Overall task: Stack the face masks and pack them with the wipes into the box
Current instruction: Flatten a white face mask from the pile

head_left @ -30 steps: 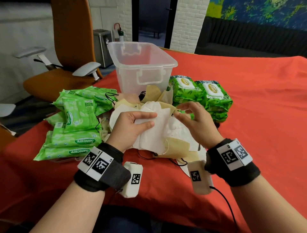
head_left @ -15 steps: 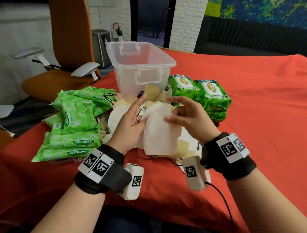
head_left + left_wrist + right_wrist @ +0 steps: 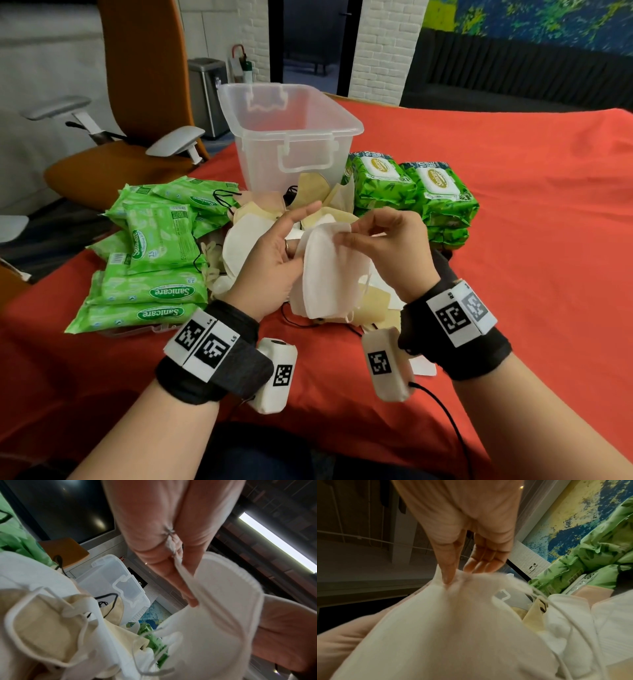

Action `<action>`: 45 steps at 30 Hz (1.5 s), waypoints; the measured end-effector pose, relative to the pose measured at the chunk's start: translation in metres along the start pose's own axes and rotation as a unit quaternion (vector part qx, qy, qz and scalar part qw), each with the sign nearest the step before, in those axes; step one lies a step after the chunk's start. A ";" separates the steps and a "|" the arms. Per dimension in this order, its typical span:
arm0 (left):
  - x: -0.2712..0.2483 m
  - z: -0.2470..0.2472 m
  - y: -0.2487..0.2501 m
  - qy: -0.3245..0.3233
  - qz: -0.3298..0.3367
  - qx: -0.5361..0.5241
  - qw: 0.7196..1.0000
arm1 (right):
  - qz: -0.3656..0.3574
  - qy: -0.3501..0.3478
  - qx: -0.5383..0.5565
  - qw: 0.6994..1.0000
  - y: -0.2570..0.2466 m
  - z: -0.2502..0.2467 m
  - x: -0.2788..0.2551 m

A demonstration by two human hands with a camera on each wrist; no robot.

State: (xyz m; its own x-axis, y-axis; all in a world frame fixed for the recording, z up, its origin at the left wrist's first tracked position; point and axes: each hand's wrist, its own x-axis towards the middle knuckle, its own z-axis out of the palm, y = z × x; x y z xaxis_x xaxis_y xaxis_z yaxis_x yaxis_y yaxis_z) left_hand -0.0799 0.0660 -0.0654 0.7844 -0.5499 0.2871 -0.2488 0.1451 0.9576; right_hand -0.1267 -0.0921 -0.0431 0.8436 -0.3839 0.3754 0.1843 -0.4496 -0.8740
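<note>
Both hands hold one white face mask (image 3: 325, 274) upright just above a loose pile of white and beige masks (image 3: 245, 240). My left hand (image 3: 298, 240) cradles its left side, thumb on one face and fingers on the other, index finger stretched out. In the left wrist view the mask (image 3: 214, 615) lies between fingers and thumb. My right hand (image 3: 346, 236) pinches the mask's top edge, which the right wrist view shows under the thumb of the right hand (image 3: 453, 577). The clear plastic box (image 3: 291, 137) stands open behind the pile.
Flat light-green wipes packs (image 3: 154, 260) are heaped left of the masks. Thick dark-green wipes packs (image 3: 411, 192) are stacked right of the box. The red tablecloth (image 3: 531, 257) stretches off to the right. An orange office chair (image 3: 137, 102) stands off the table's left edge.
The white mask came up off the pile and now stands upright between my hands. My right hand shifted to pinch its top edge and the left index finger straightened.
</note>
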 end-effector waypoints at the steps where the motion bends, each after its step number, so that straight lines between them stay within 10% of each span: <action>1: 0.000 0.000 -0.001 0.005 0.002 0.002 1.000 | -0.013 0.001 -0.009 1.000 0.000 0.000 -0.001; 15: -0.001 0.001 0.008 -0.040 -0.061 -0.062 0.995 | 0.005 -0.189 -0.052 0.981 -0.002 0.000 0.006; 21: -0.003 0.016 -0.005 -0.001 -0.019 0.047 0.999 | -0.016 -0.140 -0.063 0.988 0.001 0.011 -0.003; 26: 0.000 0.014 -0.008 0.085 -0.008 0.008 0.996 | 0.061 -0.229 -0.053 0.970 0.002 0.001 -0.010; 32: -0.002 0.010 -0.014 0.025 0.024 0.021 0.999 | 0.100 -0.178 0.046 0.978 0.013 -0.009 -0.004; 37: 0.001 0.007 -0.014 0.036 -0.021 0.073 0.996 | 0.128 -0.095 -0.073 0.985 0.033 -0.041 0.010; 40: 0.000 0.006 -0.019 0.040 -0.036 0.070 0.996 | 0.200 0.014 -0.311 0.929 0.068 -0.078 0.026; 45: -0.002 0.009 -0.031 0.000 -0.057 0.069 0.996 | 0.375 -0.128 -0.423 0.815 0.099 -0.093 0.027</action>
State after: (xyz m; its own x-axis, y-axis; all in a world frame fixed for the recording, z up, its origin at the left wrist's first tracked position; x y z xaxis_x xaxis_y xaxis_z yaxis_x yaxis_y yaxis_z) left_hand -0.0784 0.0553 -0.0956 0.8121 -0.5562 0.1763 -0.2337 -0.0332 0.9718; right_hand -0.1324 -0.2218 -0.0909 0.6566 -0.6747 -0.3373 -0.7538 -0.6030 -0.2610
